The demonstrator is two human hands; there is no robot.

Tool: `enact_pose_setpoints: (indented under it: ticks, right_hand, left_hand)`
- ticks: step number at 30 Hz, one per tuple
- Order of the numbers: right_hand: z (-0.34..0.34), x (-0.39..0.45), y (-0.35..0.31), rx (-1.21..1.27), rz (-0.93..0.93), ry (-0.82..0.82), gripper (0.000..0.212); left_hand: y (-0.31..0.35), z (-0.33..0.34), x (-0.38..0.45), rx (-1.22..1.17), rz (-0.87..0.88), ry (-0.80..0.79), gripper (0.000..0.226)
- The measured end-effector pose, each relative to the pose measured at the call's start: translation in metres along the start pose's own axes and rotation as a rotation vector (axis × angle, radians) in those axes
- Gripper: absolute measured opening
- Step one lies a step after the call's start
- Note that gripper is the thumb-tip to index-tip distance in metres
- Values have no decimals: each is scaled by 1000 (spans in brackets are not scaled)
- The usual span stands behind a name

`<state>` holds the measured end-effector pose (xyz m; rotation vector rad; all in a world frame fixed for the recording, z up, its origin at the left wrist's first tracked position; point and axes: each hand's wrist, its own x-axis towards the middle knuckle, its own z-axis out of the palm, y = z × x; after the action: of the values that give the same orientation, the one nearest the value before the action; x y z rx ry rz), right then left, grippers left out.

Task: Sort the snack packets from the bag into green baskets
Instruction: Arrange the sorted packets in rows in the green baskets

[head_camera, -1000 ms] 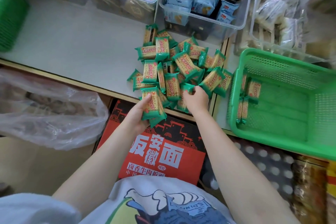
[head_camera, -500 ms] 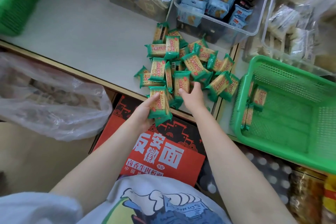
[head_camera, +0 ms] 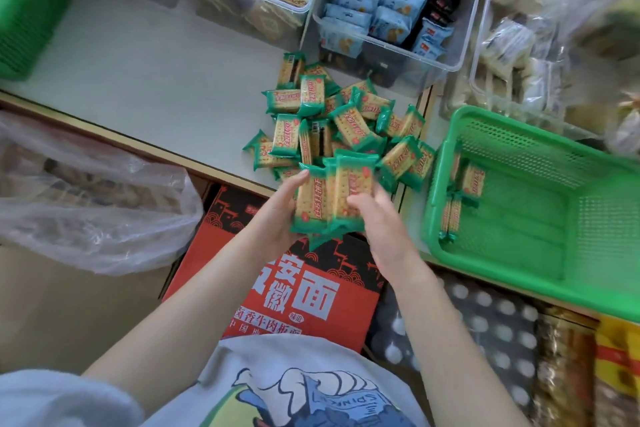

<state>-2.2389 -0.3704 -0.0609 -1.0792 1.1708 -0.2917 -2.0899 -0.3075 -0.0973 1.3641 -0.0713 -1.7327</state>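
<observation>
Held stack: several green-edged cracker packets (head_camera: 329,198) are gathered upright between both hands, just in front of the pile and out past the table edge.
Left hand (head_camera: 277,211): curled round the stack's left side and back, fingers closed on it.
Right hand (head_camera: 374,215): pressed against the stack's right face, thumb over the front, partly closed on the same packets.
Long axis: the held packets are seen running away from the body, tilted slightly to the right.
Loose pile (head_camera: 346,121): left on the table (head_camera: 156,80), just beyond the fingertips of both hands.
Green basket (head_camera: 540,274): set to the right of the right hand, near but apart; a few packets (head_camera: 460,201) are stood on edge along its near-left wall.
Nearer hand: the right one is judged closer to the basket.
Coming move: a rightward carry over the basket's left rim is judged likely, the long axis kept matching the row inside.
</observation>
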Motion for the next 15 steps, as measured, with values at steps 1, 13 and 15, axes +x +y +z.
enact_pose_setpoints:
  ticks: [1,13,15]
  right_hand:
    - [4,-4,5,-150,-10,16,40]
    - [-75,-52,21,60,46,2,87]
    - [-89,-54,31,159,-3,10,74]
  left_hand:
    - [2,9,-1,27,-1,-6,71]
    - [-24,113,-7,84,39,-160,43]
    - [-29,138,0,193,56,-160,36]
